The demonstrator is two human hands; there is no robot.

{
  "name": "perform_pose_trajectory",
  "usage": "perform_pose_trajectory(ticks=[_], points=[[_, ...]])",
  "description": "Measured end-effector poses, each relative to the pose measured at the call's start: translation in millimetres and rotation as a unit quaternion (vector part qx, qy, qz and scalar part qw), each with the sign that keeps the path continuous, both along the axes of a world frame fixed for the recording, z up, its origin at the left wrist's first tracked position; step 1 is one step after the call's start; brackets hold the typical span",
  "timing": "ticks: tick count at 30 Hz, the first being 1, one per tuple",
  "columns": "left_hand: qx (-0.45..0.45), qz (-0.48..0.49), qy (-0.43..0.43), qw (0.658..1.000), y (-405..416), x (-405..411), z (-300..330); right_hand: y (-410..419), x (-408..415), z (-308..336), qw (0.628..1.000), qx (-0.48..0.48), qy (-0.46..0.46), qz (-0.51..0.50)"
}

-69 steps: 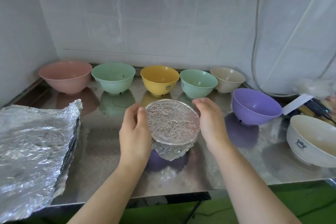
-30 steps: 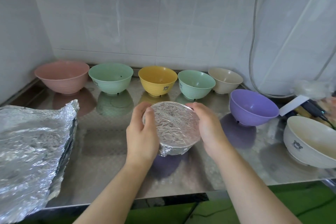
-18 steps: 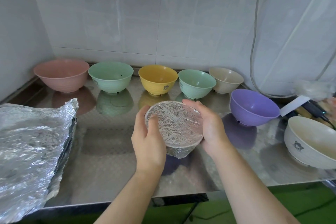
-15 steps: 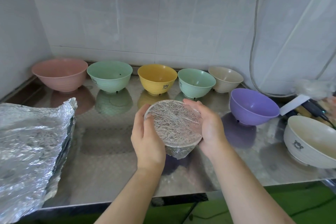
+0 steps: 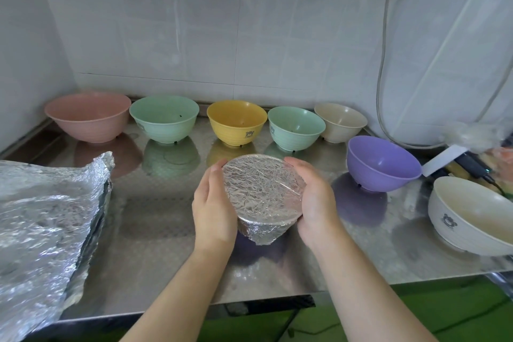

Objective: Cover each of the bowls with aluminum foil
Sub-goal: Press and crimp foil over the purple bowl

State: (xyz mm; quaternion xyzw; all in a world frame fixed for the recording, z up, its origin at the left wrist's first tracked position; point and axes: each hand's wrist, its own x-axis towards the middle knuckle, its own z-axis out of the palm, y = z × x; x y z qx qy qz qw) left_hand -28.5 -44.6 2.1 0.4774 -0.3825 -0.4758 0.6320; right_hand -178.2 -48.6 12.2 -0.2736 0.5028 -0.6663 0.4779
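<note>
A bowl wrapped in crinkled aluminum foil (image 5: 262, 193) is held tilted toward me above the steel counter (image 5: 155, 219). My left hand (image 5: 212, 209) cups its left side and my right hand (image 5: 313, 200) cups its right side, fingers curled round the rim. Uncovered bowls stand along the back wall: pink (image 5: 87, 116), green (image 5: 164, 118), yellow (image 5: 236, 121), a second green (image 5: 295, 127) and beige (image 5: 341, 121). A purple bowl (image 5: 381, 162) and a large cream bowl (image 5: 472, 214) sit to the right. A crumpled foil sheet (image 5: 41, 225) lies at the left.
A grey cable (image 5: 381, 78) hangs down the right wall. Dark cables and a white strip (image 5: 447, 159) lie behind the cream bowl. The counter's front edge (image 5: 249, 297) runs just below my forearms, with green flooring beyond it.
Both hands lifted the foil-wrapped bowl slightly off the counter and tilted it toward me; my grip shifted round its sides. The other bowls and the foil sheet stayed put.
</note>
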Motion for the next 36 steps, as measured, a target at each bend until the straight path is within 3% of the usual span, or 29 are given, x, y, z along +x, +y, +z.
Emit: perform_pose_trajectory(ticks=[5, 10, 16, 22, 27, 36], points=[[-0.003, 0.026, -0.045, 0.999, 6, 10, 3, -7, -14, 8, 0.999, 0.007, 0.041, 0.015], [0.025, 0.001, -0.022, 0.999, 15, -9, 4, -6, -11, 11, 0.997, 0.038, 0.025, 0.057], [0.012, 0.025, -0.028, 0.999, 4, -4, 12, 0, -5, 5, 0.999, 0.042, 0.013, -0.001], [0.003, 0.021, -0.026, 0.999, 25, -2, 10, -4, -17, 7, 0.998, 0.023, 0.06, -0.006], [0.003, 0.028, 0.007, 1.0, 28, -18, 3, 7, -10, 16, 0.996, 0.01, -0.02, 0.082], [-0.003, 0.047, 0.142, 0.989, 8, -25, 2, 11, -2, 2, 0.996, 0.001, -0.088, -0.024]])
